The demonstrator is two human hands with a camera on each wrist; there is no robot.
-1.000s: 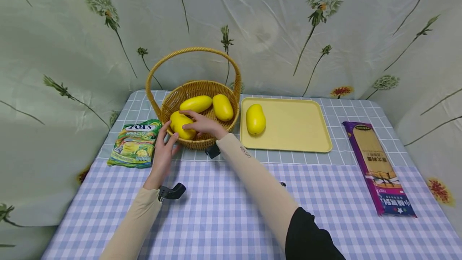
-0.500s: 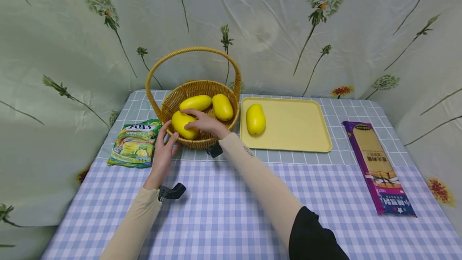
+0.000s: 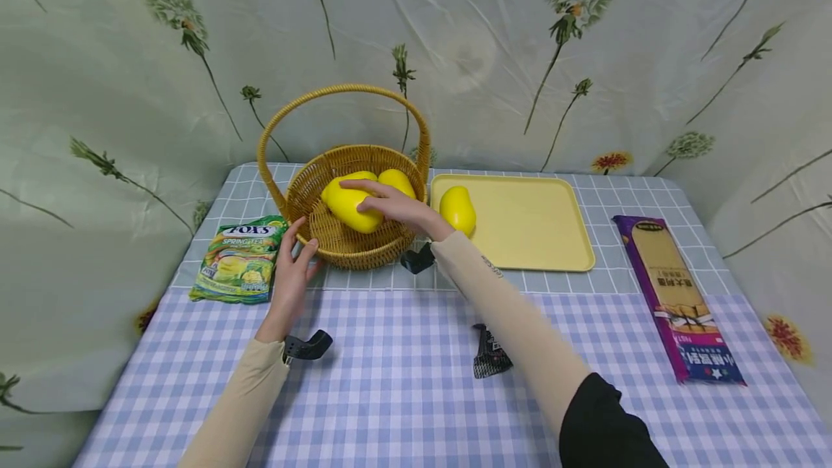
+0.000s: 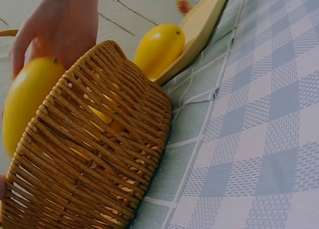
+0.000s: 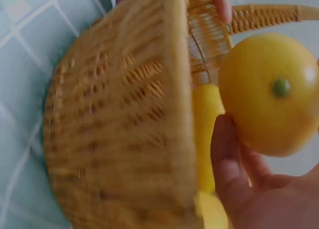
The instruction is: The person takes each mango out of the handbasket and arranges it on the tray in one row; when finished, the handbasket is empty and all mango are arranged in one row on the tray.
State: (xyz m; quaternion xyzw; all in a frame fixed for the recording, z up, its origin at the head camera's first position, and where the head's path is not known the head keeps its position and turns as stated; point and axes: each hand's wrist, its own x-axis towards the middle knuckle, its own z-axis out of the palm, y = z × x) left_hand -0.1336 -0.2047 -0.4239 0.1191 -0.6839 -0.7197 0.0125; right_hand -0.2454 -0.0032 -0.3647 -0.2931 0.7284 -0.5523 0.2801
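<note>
Smooth oval fruit (image 3: pixel 349 208) fills the curled right hand (image 3: pixel 395 204) while left hand (image 3: pixel 294 269) grips woven basket (image 3: pixel 361 260).

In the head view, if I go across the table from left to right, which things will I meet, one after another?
Green bag, basket, tray, purple pack.

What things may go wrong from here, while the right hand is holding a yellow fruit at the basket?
The held fruit looks smooth, so it might slip from the right hand and hit another fruit in the basket.
If moved sideways, it could bump the handle.
</note>
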